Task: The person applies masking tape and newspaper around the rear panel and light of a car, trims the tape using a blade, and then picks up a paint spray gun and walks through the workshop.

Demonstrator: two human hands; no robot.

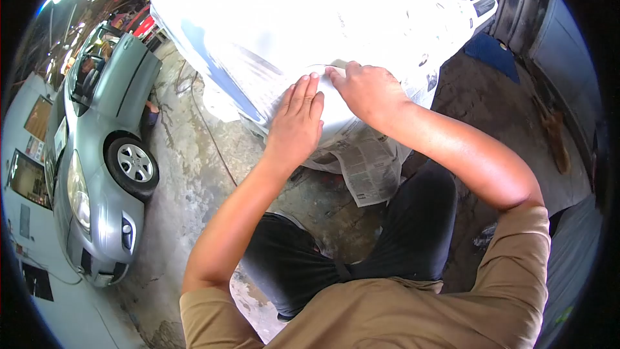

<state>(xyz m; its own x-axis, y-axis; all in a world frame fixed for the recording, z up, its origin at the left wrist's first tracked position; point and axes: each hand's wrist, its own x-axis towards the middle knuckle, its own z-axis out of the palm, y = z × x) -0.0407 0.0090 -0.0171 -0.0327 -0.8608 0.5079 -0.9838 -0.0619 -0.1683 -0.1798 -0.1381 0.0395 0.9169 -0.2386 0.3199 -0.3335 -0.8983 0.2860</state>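
Note:
A vehicle body part [328, 100], pale and smooth, curves in front of me, with newspaper [371, 168] covering and hanging below it. My left hand [298, 119] lies on its left side, fingers stretched out flat towards the upper edge. Close by on the right, my right hand [371, 90] has its fingers bent, with the fingertips pressed at the edge of the pale panel. What those fingertips pinch, if anything, is too small to make out. Strong glare washes out the white covering [271, 6] beyond both hands.
A silver-green car [97, 207] with an open door [132, 71] stands on the left; a person's foot [152, 108] shows beside it. A thin hose [210, 132] crosses the concrete floor. A brown animal [555, 139] lies at the right, near a blue mat [492, 55].

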